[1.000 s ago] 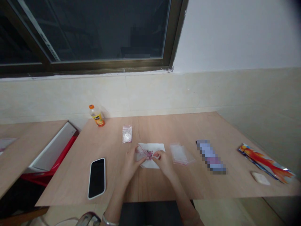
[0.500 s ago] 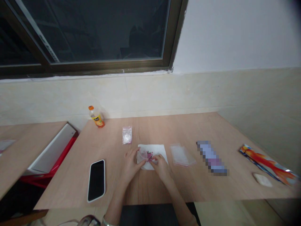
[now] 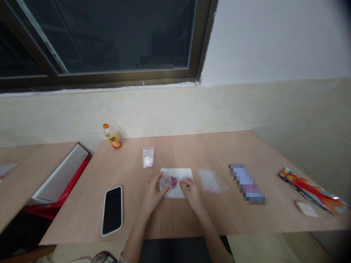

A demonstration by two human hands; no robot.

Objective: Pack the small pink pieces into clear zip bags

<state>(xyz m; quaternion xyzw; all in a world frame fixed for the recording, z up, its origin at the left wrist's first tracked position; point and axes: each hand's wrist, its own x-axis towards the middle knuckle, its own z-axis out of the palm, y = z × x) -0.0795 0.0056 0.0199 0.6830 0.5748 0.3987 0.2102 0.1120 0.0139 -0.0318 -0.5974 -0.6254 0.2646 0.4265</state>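
A white paper sheet [image 3: 179, 174] lies in the middle of the wooden table [image 3: 219, 215] with a small heap of pink beads [image 3: 174, 180] on it. My left hand [image 3: 153, 190] pinches a small clear plastic bag [image 3: 166, 179] with a red strip, held just left of the beads. My right hand [image 3: 192, 190] rests on the sheet to the right of the beads, its fingertips pinched together on something too small to name.
A black phone [image 3: 112, 210] lies face up at the left. A filled small bag [image 3: 148, 157] and an orange juice bottle [image 3: 112, 136] sit farther back. Empty clear bags [image 3: 211, 180], a blurred long item [image 3: 246, 182], a colourful packet [image 3: 309, 190] and a white pebble-like object [image 3: 306, 209] lie to the right.
Both hands have shifted slightly over the sheet. The small bag in my left hand has turned so its mouth faces the beads. My right fingers drew back a little to the right.
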